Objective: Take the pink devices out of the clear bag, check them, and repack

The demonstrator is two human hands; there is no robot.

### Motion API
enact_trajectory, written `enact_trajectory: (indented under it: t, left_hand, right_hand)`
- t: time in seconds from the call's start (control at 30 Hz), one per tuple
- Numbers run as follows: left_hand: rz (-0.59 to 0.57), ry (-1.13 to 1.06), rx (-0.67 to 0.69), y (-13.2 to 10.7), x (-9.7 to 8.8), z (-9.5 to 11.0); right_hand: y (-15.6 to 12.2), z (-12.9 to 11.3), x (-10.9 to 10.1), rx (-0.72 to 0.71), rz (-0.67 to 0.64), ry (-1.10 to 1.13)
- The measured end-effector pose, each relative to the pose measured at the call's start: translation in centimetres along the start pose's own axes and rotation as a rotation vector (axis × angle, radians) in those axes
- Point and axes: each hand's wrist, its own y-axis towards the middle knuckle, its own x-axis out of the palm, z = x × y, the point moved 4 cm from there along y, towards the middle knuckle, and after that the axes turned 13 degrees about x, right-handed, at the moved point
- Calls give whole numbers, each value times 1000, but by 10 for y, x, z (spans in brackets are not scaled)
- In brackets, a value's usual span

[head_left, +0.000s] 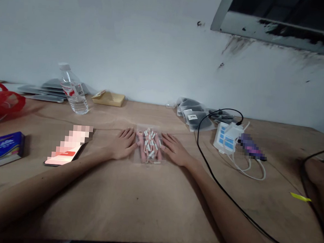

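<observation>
A clear plastic bag (150, 146) lies flat on the wooden table between my hands. Inside it are several pink rolls and small pink-and-white pieces whose kind I cannot make out. My left hand (123, 144) rests palm down at the bag's left edge, fingers stretched out and the thumb by the plastic. On the other side, my right hand (174, 149) lies flat too, its fingers spread and its thumb at the right edge. Neither hand grips anything.
Left: a lit phone (68, 148), blue tissue pack (7, 148), water bottle (74, 91) and red bag (2, 103). Behind: a cardboard box (109, 98) and grey packets (194, 114). Right: a power strip (226, 137), second phone (251, 147), black cable (216, 179) and another person's arm (320, 184).
</observation>
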Motion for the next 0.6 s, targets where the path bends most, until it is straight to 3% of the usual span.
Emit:
enact_trajectory:
  t: [0.2, 0.43, 0.6]
  left_hand:
    - [17, -32, 41, 2, -1, 1]
    - [-40, -109, 138, -4, 0, 13]
    - [-53, -121, 284, -4, -17, 23]
  right_hand:
    - [1, 1, -2, 12, 14, 95]
    - [7, 22, -6, 209, 88, 533]
    - [8, 26, -5, 205, 116, 572]
